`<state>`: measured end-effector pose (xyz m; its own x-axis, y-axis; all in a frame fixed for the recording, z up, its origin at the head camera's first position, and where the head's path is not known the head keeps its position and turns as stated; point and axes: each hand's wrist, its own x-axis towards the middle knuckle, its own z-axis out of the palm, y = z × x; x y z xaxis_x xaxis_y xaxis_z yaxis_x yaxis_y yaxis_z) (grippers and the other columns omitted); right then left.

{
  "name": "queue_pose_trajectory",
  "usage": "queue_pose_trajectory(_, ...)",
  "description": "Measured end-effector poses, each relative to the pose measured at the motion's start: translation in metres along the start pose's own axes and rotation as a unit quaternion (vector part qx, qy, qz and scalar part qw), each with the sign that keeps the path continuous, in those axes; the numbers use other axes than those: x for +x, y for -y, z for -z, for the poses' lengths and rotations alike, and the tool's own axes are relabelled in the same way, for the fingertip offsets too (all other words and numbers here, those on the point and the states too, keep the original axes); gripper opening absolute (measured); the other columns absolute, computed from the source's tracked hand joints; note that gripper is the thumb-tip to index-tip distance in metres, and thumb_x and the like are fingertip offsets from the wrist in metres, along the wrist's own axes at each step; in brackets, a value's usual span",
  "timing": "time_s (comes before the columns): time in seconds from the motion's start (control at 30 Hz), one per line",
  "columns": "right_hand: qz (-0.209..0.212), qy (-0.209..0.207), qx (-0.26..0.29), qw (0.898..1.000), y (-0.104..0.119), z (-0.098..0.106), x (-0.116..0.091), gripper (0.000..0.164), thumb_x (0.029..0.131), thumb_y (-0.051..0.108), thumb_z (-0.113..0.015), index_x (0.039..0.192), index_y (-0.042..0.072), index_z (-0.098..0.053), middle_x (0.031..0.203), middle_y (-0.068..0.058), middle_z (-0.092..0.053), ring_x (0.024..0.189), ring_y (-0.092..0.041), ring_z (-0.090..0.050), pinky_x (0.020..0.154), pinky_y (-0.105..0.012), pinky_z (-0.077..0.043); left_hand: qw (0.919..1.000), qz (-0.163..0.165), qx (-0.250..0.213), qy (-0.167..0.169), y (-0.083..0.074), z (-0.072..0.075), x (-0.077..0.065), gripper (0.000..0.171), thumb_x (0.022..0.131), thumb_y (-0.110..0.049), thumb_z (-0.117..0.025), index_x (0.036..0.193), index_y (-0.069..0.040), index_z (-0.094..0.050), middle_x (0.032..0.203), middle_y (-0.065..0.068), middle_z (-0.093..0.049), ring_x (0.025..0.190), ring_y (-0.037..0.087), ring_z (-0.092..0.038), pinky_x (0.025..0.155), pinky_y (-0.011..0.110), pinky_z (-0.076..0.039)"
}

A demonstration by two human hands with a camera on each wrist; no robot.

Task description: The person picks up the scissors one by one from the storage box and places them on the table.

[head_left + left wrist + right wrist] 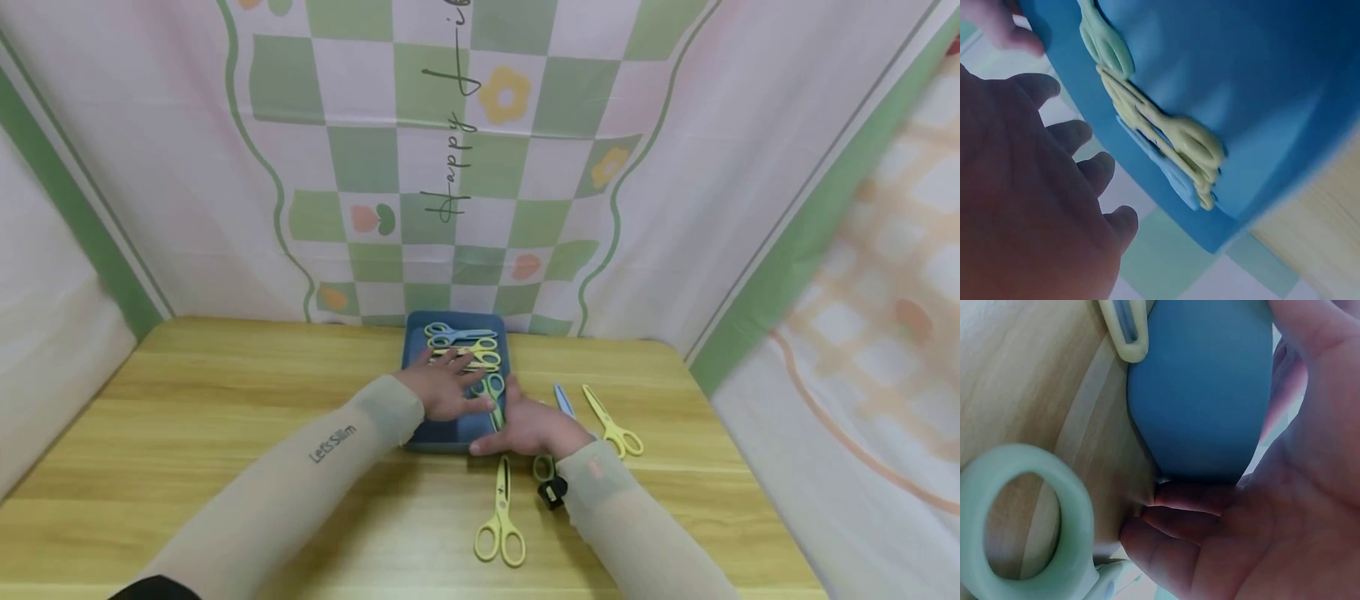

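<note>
Pale sleeves closest, left one lettered, right one with black wrist-worn device. Left hand open, fingers spread above dark-blue rectangular plastic tray; covers part of blue, yellow and green scissors lying inside; contact unclear. Right hand open, touching tray's right near corner. Outside, on wood-grain table: yellow scissors just before tray, second yellow pair right; blue blade, green handle ring partly masked by right arm.

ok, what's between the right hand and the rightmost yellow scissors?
Blue scissors, partly hidden by the right hand, lie between it and the yellow scissors; head view.
</note>
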<state>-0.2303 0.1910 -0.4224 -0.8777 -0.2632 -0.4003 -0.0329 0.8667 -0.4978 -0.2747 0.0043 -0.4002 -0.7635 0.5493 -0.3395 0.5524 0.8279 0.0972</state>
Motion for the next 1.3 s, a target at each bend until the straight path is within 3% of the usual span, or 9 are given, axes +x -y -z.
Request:
queue_pose_trajectory(0.3,0.027,-0.01,0.025,0.999,0.0,-0.004,0.001,0.143,0.073,0.055,-0.084,0.15,-0.009,0.018,0.148,-0.04,-0.029,0.131,-0.046,-0.043,0.105,-0.051,-0.038,0.9986,-0.02,0.019,0.046,-0.018,-0.01,-0.01,0.073,0.093,-0.078,-0.021,0.146,-0.037,-0.051,0.161,-0.013,-0.025,0.15,0.029,-0.005,0.117,0.054,-0.003)
queue_pose_trajectory(0.5,0.04,-0.015,0.032,0.999,-0.002,-0.006,0.001,0.145,0.073,0.052,-0.086,0.149,-0.01,0.021,0.149,-0.041,-0.028,0.129,-0.044,-0.045,0.103,-0.049,-0.04,0.9983,-0.02,0.02,0.051,-0.018,-0.014,-0.014,0.074,0.095,-0.076,-0.02,0.146,-0.034,-0.053,0.16,-0.012,-0.029,0.15,0.025,-0.009,0.118,0.052,-0.003)
queue_pose_trajectory(0.73,0.098,-0.02,0.011,0.995,-0.002,-0.002,0.004,0.138,0.077,0.047,-0.084,0.147,-0.016,0.017,0.152,-0.043,-0.011,0.128,-0.039,-0.044,0.104,-0.045,-0.04,0.9986,-0.009,-0.026,0.046,-0.018,-0.011,-0.019,0.077,0.091,-0.08,-0.029,0.142,-0.03,-0.059,0.155,-0.004,-0.039,0.147,0.022,-0.022,0.119,0.044,-0.005)
queue_pose_trajectory(0.87,0.088,-0.027,0.006,0.996,-0.003,-0.001,0.003,0.14,0.075,0.049,-0.085,0.147,-0.016,0.016,0.151,-0.042,-0.017,0.128,-0.039,-0.045,0.104,-0.045,-0.04,0.9986,-0.033,-0.013,0.039,-0.017,-0.008,-0.021,0.077,0.093,-0.077,-0.033,0.141,-0.023,-0.06,0.145,-0.001,-0.052,0.14,0.018,-0.037,0.119,0.045,-0.006)
queue_pose_trajectory(1.0,0.073,-0.029,0.025,0.997,-0.002,-0.003,0.003,0.144,0.071,0.049,-0.087,0.149,-0.013,0.017,0.15,-0.041,-0.023,0.124,-0.038,-0.048,0.102,-0.046,-0.041,0.9987,-0.047,0.005,0.019,-0.012,-0.004,-0.021,0.073,0.096,-0.07,-0.04,0.138,-0.014,-0.062,0.139,0.001,-0.058,0.136,0.019,-0.044,0.118,0.049,-0.011)
queue_pose_trajectory(1.13,0.038,-0.027,0.019,0.999,-0.003,-0.003,0.002,0.148,0.068,0.057,-0.087,0.151,-0.008,0.017,0.147,-0.037,-0.035,0.123,-0.04,-0.051,0.102,-0.048,-0.041,0.9991,-0.033,-0.005,0.025,-0.008,-0.004,-0.024,0.069,0.096,-0.067,-0.045,0.134,-0.013,-0.064,0.141,0.004,-0.057,0.135,0.021,-0.045,0.118,0.046,-0.013)
queue_pose_trajectory(1.3,0.032,-0.022,0.021,0.999,-0.004,-0.003,0.002,0.148,0.068,0.06,-0.085,0.152,-0.007,0.017,0.149,-0.037,-0.032,0.129,-0.042,-0.045,0.105,-0.05,-0.038,0.999,-0.013,-0.018,0.037,-0.006,-0.004,-0.032,0.068,0.094,-0.069,-0.048,0.132,-0.016,-0.067,0.139,0.004,-0.058,0.135,0.028,-0.045,0.114,0.045,-0.027)
